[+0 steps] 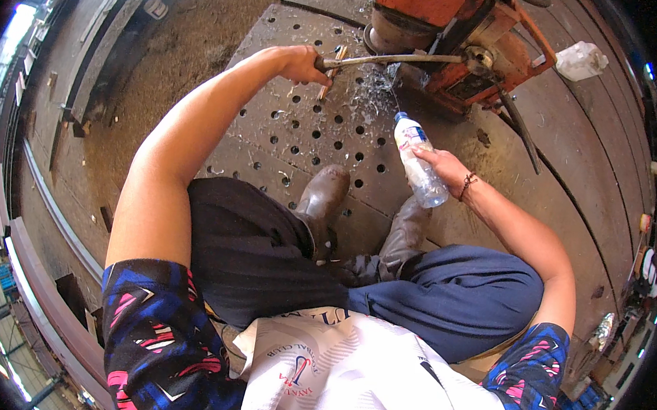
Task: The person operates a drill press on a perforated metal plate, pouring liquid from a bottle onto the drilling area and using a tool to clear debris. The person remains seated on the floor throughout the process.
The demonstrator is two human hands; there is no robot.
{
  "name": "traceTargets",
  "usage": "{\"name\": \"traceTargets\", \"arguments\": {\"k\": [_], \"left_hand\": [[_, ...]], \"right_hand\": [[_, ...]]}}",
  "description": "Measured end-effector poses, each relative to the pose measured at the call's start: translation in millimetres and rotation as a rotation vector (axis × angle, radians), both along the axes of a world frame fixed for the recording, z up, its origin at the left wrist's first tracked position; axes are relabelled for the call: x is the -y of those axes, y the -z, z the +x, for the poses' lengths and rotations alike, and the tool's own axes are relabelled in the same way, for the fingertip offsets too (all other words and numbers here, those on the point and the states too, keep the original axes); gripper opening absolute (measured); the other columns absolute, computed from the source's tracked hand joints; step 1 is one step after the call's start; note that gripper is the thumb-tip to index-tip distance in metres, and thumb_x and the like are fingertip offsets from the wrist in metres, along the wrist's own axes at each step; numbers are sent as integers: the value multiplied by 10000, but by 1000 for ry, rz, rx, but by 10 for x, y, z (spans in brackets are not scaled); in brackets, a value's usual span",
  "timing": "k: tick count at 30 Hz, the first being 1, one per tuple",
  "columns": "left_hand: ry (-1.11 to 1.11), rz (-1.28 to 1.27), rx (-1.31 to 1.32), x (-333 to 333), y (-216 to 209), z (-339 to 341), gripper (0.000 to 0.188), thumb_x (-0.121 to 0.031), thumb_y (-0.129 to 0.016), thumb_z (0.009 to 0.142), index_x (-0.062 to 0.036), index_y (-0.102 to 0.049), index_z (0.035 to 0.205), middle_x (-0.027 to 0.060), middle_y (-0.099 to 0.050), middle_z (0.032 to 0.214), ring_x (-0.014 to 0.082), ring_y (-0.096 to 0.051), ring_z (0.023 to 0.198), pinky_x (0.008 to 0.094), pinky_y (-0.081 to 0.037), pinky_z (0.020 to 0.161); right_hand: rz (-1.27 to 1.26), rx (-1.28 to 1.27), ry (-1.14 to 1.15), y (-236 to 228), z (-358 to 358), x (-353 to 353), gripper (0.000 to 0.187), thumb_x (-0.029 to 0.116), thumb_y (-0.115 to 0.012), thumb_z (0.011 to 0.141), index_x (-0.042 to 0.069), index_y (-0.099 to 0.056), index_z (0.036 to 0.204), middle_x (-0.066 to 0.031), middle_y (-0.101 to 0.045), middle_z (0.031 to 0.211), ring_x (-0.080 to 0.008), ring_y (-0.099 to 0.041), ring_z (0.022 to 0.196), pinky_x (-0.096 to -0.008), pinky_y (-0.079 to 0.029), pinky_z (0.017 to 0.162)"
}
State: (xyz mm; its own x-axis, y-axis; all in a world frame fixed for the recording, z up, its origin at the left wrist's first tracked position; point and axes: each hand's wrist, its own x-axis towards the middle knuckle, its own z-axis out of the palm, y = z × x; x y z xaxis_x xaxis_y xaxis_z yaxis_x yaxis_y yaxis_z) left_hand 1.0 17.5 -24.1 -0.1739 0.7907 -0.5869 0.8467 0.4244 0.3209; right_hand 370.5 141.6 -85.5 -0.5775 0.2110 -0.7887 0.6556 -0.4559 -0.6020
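We've got right hand [442, 166] gripping bottle [414, 173], fingers wrapped round it, near the machine [470, 82]; left hand [304, 65] closed on the end of the lever [400, 58], which runs left-right. Bottle's long axis runs fore-aft, cap [401, 116] pointing ahead, slightly left. Clear plastic, blue cap, whitish contents; probably a thin stream [396, 99] off the cap, too fine to confirm.

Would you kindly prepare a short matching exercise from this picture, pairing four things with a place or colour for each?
Column one:
1. bottle
2. lever
3. machine
4. plastic container

Column two:
A. mostly orange
B. held in the right hand
C. whitish and translucent
D. its end gripped in the left hand

Right pairs: 1-B, 2-D, 3-A, 4-C
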Motion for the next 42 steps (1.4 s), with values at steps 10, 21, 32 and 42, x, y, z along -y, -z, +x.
{"name": "traceTargets", "arguments": {"k": [10, 21, 32, 42], "left_hand": [[-76, -179, -35, -82, -178, 61, 552, -530, -704, 732, -62, -705, 1024, 136, -699, 925, 257, -683, 739, 385, -558, 652], [-45, -341, -303, -146, -401, 232, 431, -450, -644, 750, -169, -697, 1072, 73, -706, 987, 258, -682, 881, 356, -529, 787], [-34, -289, -159, -258, -196, 173, 447, -453, -658, 753, -124, -706, 1051, 77, -712, 916, 218, -690, 764, 369, -550, 711], [-85, -184, -232, -59, -349, 253, 498, -497, -749, 716, -123, -710, 1043, 70, -709, 918, 233, -702, 753, 359, -561, 647]], "right_hand": [[95, 12, -2, 7, 14, -29, 427, 403, -623, 905, -11, -631, 1008, -118, -680, 799, -228, -674, 651, -359, -547, 613], [-31, -25, -38, -31, 2, -26, 355, 305, -656, 891, -27, -612, 1010, -155, -685, 828, -266, -688, 692, -393, -571, 648], [41, -5, -32, 177, 133, -132, 316, 229, -709, 846, -12, -661, 1044, -86, -696, 888, -194, -673, 721, -339, -537, 652], [123, 22, -59, 15, 34, -50, 442, 383, -746, 777, 25, -685, 1029, -70, -697, 908, -164, -659, 726, -326, -522, 671]]}}
